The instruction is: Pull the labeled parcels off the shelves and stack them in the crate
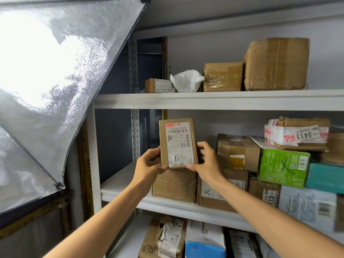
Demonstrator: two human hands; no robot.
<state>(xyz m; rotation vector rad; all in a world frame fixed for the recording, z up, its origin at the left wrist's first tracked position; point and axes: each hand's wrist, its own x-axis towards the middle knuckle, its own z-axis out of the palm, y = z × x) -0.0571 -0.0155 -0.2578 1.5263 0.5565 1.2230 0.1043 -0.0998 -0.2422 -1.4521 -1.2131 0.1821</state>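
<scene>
A: Left of centre, the left hand (149, 163) grips the labeled parcel (177, 144) at its lower left edge.
B: The parcel's upright mid-frame, label facing us, just above a brown box (174, 185) on the middle shelf (115, 185).
A: And the right hand (208, 161) clamps its lower right corner, with a green box (283, 164) further right.

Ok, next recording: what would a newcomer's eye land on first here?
First the small brown parcel with a white label, held upright by the left hand and right hand at its lower corners, before the middle shelf. Then the big silvery panel glaring at upper left, and the bright green box among brown cartons on that shelf's right.
</scene>
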